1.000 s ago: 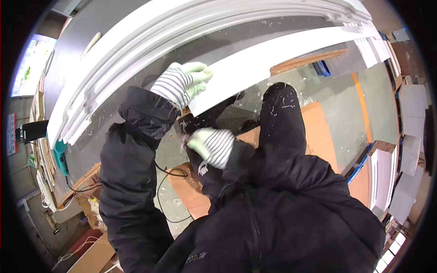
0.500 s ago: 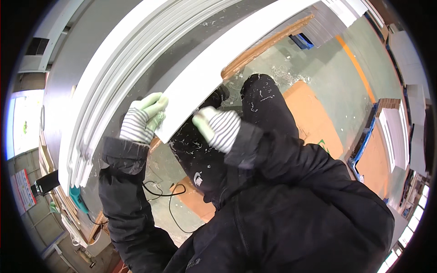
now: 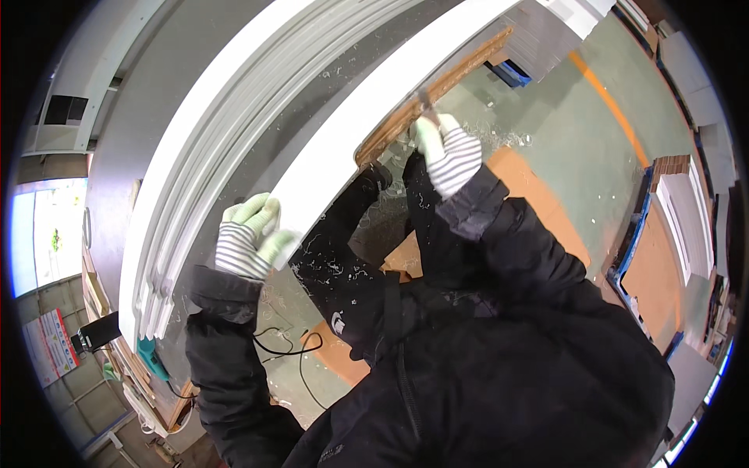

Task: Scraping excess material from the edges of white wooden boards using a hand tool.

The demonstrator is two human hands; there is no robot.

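A long white board (image 3: 331, 152) runs from near my left side up to the far right, lying over the grey table. My left hand (image 3: 253, 234), in a pale green glove with a striped cuff, is closed on its near end, thumb and fingers at the corner. My right hand (image 3: 449, 152), gloved alike, is closed around a small dark tool (image 3: 425, 103) whose tip points at the board's long edge. The tool is smeared by motion, so its exact kind does not show. Beneath that edge shows a brown wooden table edge (image 3: 398, 129).
Several white profiled strips (image 3: 195, 132) lie left of the board. White shavings speckle my trousers and the green floor (image 3: 562, 117). Cardboard sheets (image 3: 530, 187) lie by my legs, and a black cable (image 3: 300, 351) trails below. Stacked white panels (image 3: 683, 226) stand at right, a teal power tool (image 3: 150, 359) at lower left.
My right hand has travelled away from me along the board's edge, from near its close end toward the far right. My left hand remains at the near end.
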